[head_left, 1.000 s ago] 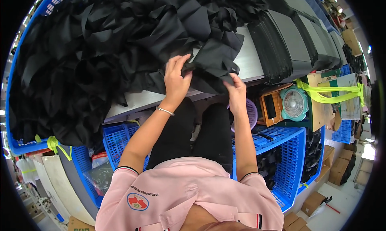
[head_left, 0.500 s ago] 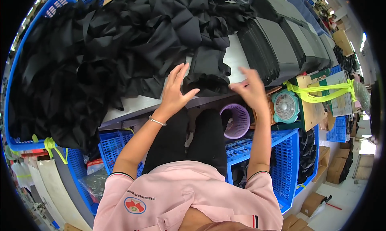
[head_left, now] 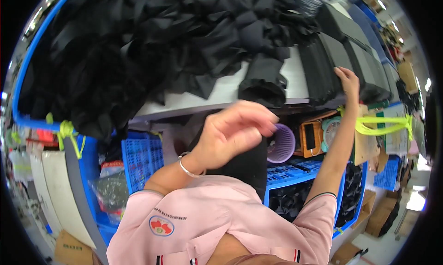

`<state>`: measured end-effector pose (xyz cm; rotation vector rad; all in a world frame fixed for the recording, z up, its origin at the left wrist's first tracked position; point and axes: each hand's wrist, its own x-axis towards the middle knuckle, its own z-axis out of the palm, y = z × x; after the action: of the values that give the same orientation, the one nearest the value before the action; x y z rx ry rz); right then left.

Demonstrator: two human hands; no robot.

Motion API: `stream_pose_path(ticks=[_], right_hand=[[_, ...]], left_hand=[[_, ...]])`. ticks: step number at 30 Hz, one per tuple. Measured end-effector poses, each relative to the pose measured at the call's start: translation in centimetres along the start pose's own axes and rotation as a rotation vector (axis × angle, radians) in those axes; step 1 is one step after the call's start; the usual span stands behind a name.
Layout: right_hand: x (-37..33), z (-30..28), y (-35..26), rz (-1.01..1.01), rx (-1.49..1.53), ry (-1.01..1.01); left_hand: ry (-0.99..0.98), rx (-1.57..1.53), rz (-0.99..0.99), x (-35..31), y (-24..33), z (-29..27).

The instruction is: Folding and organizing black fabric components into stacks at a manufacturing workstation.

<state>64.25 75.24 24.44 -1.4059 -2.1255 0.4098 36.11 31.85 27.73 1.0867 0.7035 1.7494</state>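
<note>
My left hand (head_left: 234,135) hangs in front of my body, slightly smeared by motion. Its fingers are bent, the thumb stands apart from them, and nothing shows between them. A metal bangle is on that wrist. My right hand (head_left: 349,83) reaches to the far right, over a neat stack of flat black and grey pieces (head_left: 334,57). Its fingertips point left at the stack's top edge, and no piece is seen lifted. A tube-like black cloth piece (head_left: 264,80) lies at the near table edge, its open end toward me, untouched by either hand.
A big heap of black cloth (head_left: 152,43) covers the table's left and middle. Beneath the pale tabletop (head_left: 184,100) are a purple basket (head_left: 282,144), a phone on an orange holder (head_left: 310,136), a small teal fan (head_left: 329,131) and blue crates (head_left: 295,172). A yellow-green strap (head_left: 383,123) hangs at right.
My left hand has left the black cloth piece and drawn back toward my body. My right hand has moved right and outward, from beside that piece to the stack. The view has shifted.
</note>
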Motion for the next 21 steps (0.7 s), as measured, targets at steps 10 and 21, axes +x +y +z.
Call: stream_pose_path(ticks=[10, 21], right_hand=[[-7.5, 0.9, -8.5, -0.225, -0.283, 0.715], [-34.4, 5.8, -22.8, -0.555, 0.020, 0.420]], left_hand=[[-0.437, -0.645, 0.290, -1.9, 9.4, 5.3], [0.219, -0.035, -0.221, -4.3, -4.2, -0.6]])
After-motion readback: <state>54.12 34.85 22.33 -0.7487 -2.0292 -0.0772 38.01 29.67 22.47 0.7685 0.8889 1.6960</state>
